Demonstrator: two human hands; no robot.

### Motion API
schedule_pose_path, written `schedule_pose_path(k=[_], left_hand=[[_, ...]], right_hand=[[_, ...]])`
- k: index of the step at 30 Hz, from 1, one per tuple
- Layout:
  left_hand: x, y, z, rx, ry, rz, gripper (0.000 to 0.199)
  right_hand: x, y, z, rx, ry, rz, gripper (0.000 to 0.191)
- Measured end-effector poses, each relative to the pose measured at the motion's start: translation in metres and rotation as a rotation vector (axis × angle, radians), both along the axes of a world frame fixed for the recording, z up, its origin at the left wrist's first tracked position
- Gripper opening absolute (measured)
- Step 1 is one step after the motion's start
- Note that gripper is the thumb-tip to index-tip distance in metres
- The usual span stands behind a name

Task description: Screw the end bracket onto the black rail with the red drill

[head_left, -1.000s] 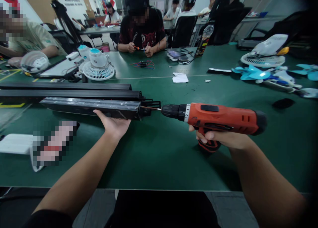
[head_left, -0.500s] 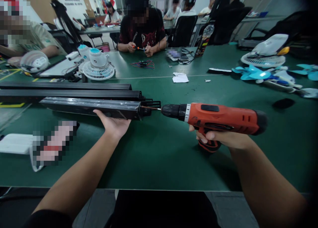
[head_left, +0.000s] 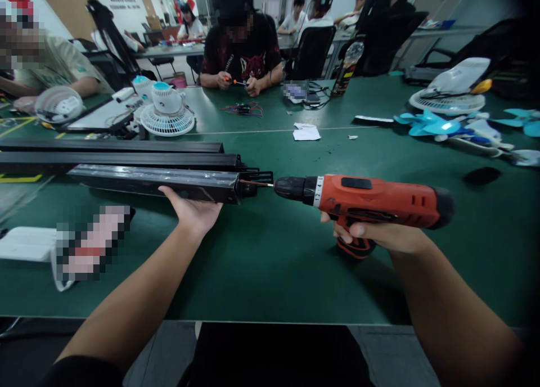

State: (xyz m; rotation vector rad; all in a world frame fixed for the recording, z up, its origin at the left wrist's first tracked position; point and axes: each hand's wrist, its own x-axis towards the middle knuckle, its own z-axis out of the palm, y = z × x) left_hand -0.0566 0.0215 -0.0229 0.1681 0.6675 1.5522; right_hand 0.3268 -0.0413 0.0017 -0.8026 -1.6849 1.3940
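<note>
My right hand (head_left: pixel 371 235) is wrapped round the grip of an orange-red cordless drill (head_left: pixel 379 198), which lies level and points left. A thin bit (head_left: pixel 259 183) runs from its black chuck to the right end of a long black box-shaped bar (head_left: pixel 156 181). Whether the tip sits in a screw there I cannot tell. My left hand (head_left: pixel 194 210) supports that bar from below near this end, thumb up along its near side, other fingers hidden beneath. Clear film or tape shines on the bar's top. Two more black bars (head_left: pixel 113 159) lie just behind it.
A phone (head_left: pixel 99 238) and a white flat case (head_left: pixel 27 243) lie at left on the green table (head_left: pixel 261 274). Fan parts (head_left: pixel 166 111) stand behind the bars; blue fan blades (head_left: pixel 430 124) lie at right. Across sits a co-worker (head_left: pixel 240 49) holding a screwdriver. A bottle (head_left: pixel 348 66) stands at the back.
</note>
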Motion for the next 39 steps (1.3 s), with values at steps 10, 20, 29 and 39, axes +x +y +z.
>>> schedule_pose_path(k=[10,20,29,39], left_hand=[[-0.0049,0.0052,-0.0078,0.038,-0.048,-0.018,0.109],[-0.0003,0.0028,-0.0036,0.034,-0.024,0.001,0.110],[-0.0034,0.0030,-0.0055,0.025,-0.044,-0.012,0.108],[-0.0032,0.0034,-0.0064,0.033,-0.055,-0.008,0.109]], right_hand=[[0.0000,-0.0004,-0.0003,-0.002,0.022,0.002,0.035],[0.0015,0.0007,-0.0029,-0.007,0.012,-0.005,0.038],[0.0003,0.0004,-0.0025,-0.017,0.004,-0.007,0.040],[-0.0018,0.0007,-0.0002,-0.016,0.015,0.020,0.038]])
